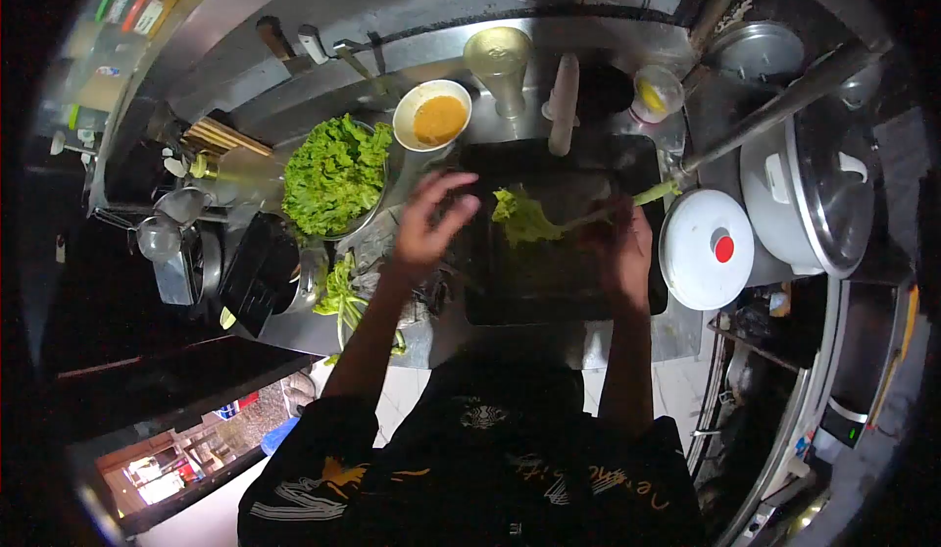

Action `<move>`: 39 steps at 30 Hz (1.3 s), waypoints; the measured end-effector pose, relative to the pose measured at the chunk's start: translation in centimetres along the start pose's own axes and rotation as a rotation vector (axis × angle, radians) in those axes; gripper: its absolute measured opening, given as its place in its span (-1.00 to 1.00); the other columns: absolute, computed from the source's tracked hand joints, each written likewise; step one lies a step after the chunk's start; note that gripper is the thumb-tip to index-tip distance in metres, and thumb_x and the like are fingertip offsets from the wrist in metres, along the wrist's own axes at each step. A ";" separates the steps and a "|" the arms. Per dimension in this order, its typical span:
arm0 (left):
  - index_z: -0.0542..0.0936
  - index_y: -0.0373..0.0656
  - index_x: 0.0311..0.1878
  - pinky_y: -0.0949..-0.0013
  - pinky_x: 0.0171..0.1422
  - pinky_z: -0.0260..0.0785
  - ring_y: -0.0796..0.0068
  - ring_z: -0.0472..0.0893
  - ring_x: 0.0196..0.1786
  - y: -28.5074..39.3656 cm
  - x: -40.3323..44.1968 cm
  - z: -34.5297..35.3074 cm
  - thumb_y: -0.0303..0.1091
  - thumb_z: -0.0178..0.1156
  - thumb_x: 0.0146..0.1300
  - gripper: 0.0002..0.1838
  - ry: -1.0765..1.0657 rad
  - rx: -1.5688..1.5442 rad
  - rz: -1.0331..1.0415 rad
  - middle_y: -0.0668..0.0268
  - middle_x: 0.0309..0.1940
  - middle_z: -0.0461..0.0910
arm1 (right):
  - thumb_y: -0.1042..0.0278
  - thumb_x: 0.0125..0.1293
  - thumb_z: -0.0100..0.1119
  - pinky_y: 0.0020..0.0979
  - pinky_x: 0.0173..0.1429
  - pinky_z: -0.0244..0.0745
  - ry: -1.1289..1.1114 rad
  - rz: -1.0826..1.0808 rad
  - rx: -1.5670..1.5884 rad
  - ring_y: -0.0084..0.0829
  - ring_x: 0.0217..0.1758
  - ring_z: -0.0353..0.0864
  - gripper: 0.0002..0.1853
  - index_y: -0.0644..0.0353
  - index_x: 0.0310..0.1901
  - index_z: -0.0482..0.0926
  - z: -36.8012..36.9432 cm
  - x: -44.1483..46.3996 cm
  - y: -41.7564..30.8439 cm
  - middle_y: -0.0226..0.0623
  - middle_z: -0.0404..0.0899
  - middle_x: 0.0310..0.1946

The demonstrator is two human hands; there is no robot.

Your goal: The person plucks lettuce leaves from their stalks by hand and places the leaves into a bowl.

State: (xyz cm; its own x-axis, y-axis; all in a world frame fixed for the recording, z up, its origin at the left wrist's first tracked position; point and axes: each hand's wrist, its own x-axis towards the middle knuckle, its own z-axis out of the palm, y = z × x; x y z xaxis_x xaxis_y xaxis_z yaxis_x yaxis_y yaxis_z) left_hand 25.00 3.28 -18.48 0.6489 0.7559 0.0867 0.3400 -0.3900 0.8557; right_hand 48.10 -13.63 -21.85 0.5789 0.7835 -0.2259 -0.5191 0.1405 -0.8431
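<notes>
My right hand (625,258), somewhat blurred, is closed around the stem of a lettuce leaf (524,220) above a dark rectangular tray (480,302). The leaf's frilly end points left, and its pale stem end sticks out to the right past the hand. My left hand (436,222) hovers over the tray's left edge with its fingers apart and nothing in them. Left of it, a heap of green lettuce (335,176) fills a round bowl (376,216). Loose lettuce stems (343,302) lie on the counter below the bowl.
Behind the tray stand a white bowl of orange sauce (431,116) and a shiny metal vessel (502,69). A white round lid with a red knob (708,250) and a large lidded pot (809,189) are on the right. Knives (312,44) lie at the back left.
</notes>
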 end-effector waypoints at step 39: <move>0.71 -0.33 -0.06 0.48 -0.12 0.55 0.62 0.70 -0.24 7.2 1.7 -0.2 -0.42 0.32 0.44 -0.84 -0.042 -0.443 -0.126 0.32 -0.24 0.74 | 0.21 0.58 0.11 -0.48 -0.20 0.49 -0.335 0.164 -0.082 -0.59 -0.30 0.55 -0.83 0.10 0.01 0.53 2.1 -2.7 2.6 -0.50 0.51 -0.32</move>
State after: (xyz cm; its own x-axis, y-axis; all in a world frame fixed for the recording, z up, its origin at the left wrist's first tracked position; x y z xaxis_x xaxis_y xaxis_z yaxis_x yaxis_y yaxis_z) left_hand 28.36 1.84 -12.04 0.6515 0.7573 -0.0450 0.1004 -0.0272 0.9946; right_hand 43.90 -14.16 -22.39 0.2478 0.9479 -0.2004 -0.5280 -0.0413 -0.8482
